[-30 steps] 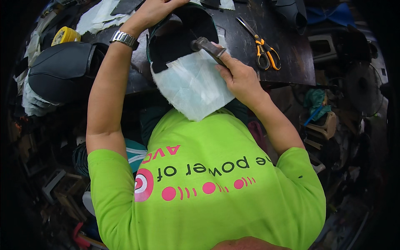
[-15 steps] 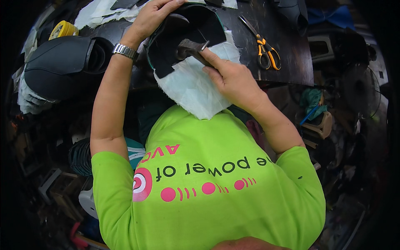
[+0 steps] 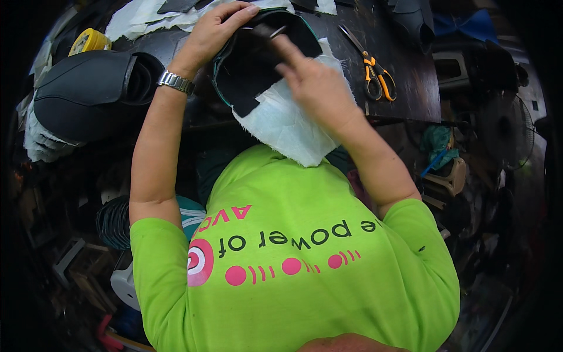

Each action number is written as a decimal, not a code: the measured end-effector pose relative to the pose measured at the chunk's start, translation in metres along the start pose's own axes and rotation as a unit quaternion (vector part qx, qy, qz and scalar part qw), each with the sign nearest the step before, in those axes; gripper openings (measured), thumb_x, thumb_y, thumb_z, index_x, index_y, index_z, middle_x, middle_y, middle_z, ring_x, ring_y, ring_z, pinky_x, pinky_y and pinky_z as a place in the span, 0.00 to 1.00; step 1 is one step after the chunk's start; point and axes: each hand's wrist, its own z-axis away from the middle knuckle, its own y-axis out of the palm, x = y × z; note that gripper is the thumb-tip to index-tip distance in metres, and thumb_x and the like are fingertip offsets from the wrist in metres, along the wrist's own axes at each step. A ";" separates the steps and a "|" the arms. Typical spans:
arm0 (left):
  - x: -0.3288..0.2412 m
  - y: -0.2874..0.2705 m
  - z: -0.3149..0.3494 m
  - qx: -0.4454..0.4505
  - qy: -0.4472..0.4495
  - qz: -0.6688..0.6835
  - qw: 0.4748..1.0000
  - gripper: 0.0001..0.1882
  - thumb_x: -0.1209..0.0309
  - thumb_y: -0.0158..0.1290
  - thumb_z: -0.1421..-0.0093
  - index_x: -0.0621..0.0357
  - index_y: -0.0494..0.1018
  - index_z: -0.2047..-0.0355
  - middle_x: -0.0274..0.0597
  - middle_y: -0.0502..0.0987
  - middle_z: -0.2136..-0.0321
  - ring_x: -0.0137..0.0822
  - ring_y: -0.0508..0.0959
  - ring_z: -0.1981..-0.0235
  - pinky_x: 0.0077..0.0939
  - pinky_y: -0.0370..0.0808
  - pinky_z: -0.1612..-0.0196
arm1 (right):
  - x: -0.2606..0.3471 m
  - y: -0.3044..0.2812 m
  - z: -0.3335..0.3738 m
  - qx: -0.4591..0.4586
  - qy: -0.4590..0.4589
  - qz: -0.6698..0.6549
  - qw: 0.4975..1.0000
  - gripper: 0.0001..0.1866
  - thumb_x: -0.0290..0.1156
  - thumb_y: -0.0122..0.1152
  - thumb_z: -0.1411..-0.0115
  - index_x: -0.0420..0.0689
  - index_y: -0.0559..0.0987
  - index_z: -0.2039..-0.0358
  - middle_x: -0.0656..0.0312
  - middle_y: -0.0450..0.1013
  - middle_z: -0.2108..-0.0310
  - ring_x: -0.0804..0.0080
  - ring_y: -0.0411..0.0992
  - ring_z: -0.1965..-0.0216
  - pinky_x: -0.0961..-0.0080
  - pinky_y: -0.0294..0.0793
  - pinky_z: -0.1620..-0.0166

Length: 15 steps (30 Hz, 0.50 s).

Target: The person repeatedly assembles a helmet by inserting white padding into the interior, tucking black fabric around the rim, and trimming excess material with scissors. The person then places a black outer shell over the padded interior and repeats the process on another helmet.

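Note:
At the near edge of the dark table lies a black curved piece (image 3: 249, 70), green along its rim, which looks like a shoe upper. White frayed lining cloth (image 3: 287, 126) sticks out from it toward my lap. My left hand (image 3: 217, 29) grips its far rim, thumb and fingers closed there. A hammer (image 3: 267, 30) is in my right hand (image 3: 319, 88), its head over the far part of the black piece near my left thumb. Motion blurs the hammer and my right fingers; the handle is mostly hidden by the hand.
Orange-and-black scissors (image 3: 378, 76) lie partly open to the right. On the left sit stacked black curved pieces (image 3: 82, 97) and a yellow roll (image 3: 90, 42). White cloth (image 3: 143, 20) lies at the back. Beyond the table's right edge stands a fan (image 3: 510, 126).
My right hand has moved the hammer away from me, toward the far rim. The black piece and its lining have shifted slightly right, and my left hand has shifted slightly with them.

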 end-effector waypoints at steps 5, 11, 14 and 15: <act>-0.008 0.005 0.000 -0.022 -0.011 -0.027 0.999 0.22 0.55 0.53 0.28 0.57 0.79 0.44 0.41 0.81 0.49 0.33 0.79 0.47 0.25 0.71 0.41 | -0.022 -0.002 0.008 -0.009 -0.009 0.002 1.000 0.28 0.41 0.55 0.30 0.65 0.64 0.30 0.47 0.78 0.72 0.43 0.79 0.70 0.49 0.79 0.65; -0.014 0.007 0.002 -0.016 0.005 -0.050 0.999 0.23 0.53 0.55 0.30 0.57 0.80 0.45 0.43 0.82 0.49 0.34 0.79 0.46 0.26 0.72 0.41 | -0.034 -0.010 0.068 -0.012 0.045 -0.014 0.999 0.32 0.39 0.59 0.32 0.65 0.63 0.29 0.49 0.78 0.69 0.45 0.79 0.68 0.52 0.78 0.62; -0.036 0.004 -0.003 -0.052 -0.008 -0.068 0.996 0.27 0.45 0.62 0.38 0.55 0.84 0.52 0.42 0.84 0.57 0.33 0.83 0.57 0.25 0.77 0.53 | -0.050 -0.028 0.096 -0.009 0.085 -0.141 0.986 0.28 0.36 0.62 0.33 0.58 0.70 0.33 0.48 0.81 0.61 0.56 0.82 0.62 0.63 0.79 0.55; -0.051 0.000 -0.005 -0.029 -0.037 -0.064 0.997 0.26 0.47 0.62 0.37 0.55 0.83 0.51 0.41 0.84 0.56 0.33 0.82 0.55 0.24 0.75 0.50 | -0.059 -0.037 0.104 -0.021 0.083 -0.224 0.971 0.26 0.34 0.64 0.34 0.54 0.74 0.36 0.48 0.81 0.57 0.62 0.83 0.59 0.68 0.79 0.52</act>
